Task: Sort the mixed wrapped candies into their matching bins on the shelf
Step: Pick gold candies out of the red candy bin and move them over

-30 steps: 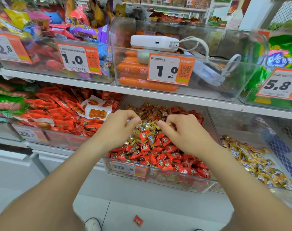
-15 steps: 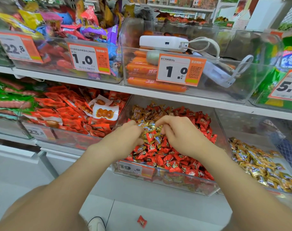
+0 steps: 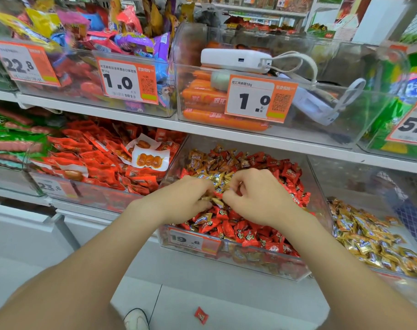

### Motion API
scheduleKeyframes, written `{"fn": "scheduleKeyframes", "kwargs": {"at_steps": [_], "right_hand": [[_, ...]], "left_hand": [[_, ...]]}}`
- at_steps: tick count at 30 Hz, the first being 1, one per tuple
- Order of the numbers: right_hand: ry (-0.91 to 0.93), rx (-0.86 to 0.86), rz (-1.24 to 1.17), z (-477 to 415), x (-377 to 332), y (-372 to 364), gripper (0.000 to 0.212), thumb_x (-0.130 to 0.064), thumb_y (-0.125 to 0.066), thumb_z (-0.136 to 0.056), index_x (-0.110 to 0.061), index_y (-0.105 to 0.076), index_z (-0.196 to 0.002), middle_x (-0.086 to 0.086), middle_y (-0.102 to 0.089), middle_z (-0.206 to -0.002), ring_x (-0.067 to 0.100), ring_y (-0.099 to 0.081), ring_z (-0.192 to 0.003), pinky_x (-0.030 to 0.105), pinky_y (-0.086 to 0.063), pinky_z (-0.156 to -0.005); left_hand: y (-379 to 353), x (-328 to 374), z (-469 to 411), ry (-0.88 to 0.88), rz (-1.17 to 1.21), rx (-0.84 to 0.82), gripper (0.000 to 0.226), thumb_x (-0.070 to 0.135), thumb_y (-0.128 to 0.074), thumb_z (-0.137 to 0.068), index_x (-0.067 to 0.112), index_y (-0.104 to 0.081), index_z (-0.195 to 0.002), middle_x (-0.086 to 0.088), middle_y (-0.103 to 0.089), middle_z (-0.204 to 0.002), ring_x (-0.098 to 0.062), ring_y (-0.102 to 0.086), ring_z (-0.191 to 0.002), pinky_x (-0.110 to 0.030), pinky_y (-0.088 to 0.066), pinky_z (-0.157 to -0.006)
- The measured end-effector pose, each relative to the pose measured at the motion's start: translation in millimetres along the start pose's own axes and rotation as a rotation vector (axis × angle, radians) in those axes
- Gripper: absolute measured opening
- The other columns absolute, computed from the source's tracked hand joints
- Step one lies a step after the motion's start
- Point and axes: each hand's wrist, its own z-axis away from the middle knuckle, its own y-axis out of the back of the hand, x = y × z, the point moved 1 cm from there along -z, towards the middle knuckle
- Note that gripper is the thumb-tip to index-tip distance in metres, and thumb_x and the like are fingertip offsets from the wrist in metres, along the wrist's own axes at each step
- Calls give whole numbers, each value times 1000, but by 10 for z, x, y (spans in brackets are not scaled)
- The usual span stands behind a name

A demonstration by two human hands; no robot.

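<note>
left hand (image 3: 183,201), right hand (image 3: 257,198) in candy bin (image 3: 262,263) on wrapped candies (image 3: 245,232) | sausage bin (image 3: 298,129) above | power bank (image 3: 233,59) atop | loose candy (image 3: 201,315) on floor (image 3: 226,306)

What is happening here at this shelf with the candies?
A person is sorting a clear bin of mixed candies, red and gold. The left hand grips gold candies; the right hand, fingers curled, picks at the pile beside it. The neighbouring bin on the right holds gold candies only. One red candy lies on the floor.

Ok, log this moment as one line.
phase: sorting mixed bin | left hand: holds gold candies | right hand: fingers curled, grip unclear | floor: one red candy
</note>
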Motion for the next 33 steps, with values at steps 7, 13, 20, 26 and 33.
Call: {"fn": "scheduleKeyframes", "kwargs": {"at_steps": [7,13,20,26,33], "right_hand": [[56,110,-67,-21,81,43,59,-49,-43,-109,-17,-57,-61,0,-53,-49,19,-52,-45,39,-52,-54],[224,39,-77,-5,26,47,16,-35,-55,-105,-38,-71,-108,-13,-60,-58,4,-60,-58,34,-51,-61],[258,-121,91,15,-105,-68,24,-29,-63,-93,-38,-75,-111,-20,-52,-49,-3,-47,-54,24,-38,-55],[260,-241,176,-2,-126,-66,33,-36,-59,-94,-42,-72,-123,-18,-48,-57,6,-54,-69,28,-46,-64],[225,-109,207,-10,-6,-14,20,-40,-49,-102,-31,-66,-94,-8,-57,-58,14,-57,-61,33,-45,-58]], "left_hand": [[86,7,47,39,176,155,17,30,-53,-107,24,-66,-99,3,-64,-64,-10,-48,-46,-23,-35,-48],[188,39,93,114,280,329,11,24,-56,-101,23,-66,-96,4,-57,-57,-9,-37,-37,-19,-29,-38],[140,41,144,141,91,277,32,42,-50,-108,18,-64,-92,1,-54,-54,-11,-43,-41,-30,-36,-46],[100,31,126,173,-17,234,30,43,-61,-103,18,-69,-89,-1,-55,-64,-14,-48,-52,-30,-35,-51],[-3,-32,103,194,-107,-20,27,43,-70,-98,18,-73,-107,-5,-64,-89,-29,-66,-85,-40,-57,-78]]}}
